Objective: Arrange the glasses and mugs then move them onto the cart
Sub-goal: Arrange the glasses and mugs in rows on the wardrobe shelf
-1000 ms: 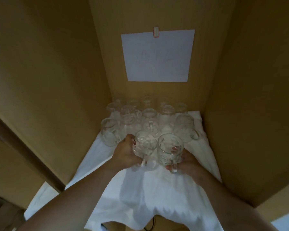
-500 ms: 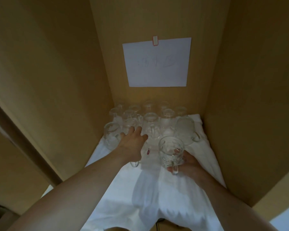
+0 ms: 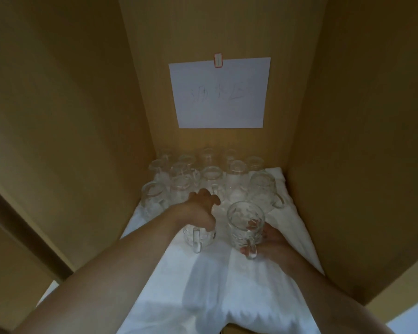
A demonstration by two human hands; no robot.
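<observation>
Both bare forearms reach forward into a tan wooden cupboard alcove, over a rumpled white cloth that covers its shelf. The left hand lies palm down across the top of a clear patterned glass mug standing on the cloth, its handle facing the camera; the fingers stretch forward past the rim towards the glassware behind, and the thumb curls down the mug's right side. Whether this hand truly grips the mug or only rests on it cannot be told. The right hand cups a second clear patterned glass mug from the right and below, fingers wrapped round its wall and showing through the glass, thumb near the handle that points at the camera. This mug stands upright, just right of the first.

Behind them a cluster of clear glasses and mugs stands in rows against the back wall.

A white paper sheet is fixed to the back wall by a small red-edged sticker; faint handwritten characters cross its middle, too pale to read
</observation>
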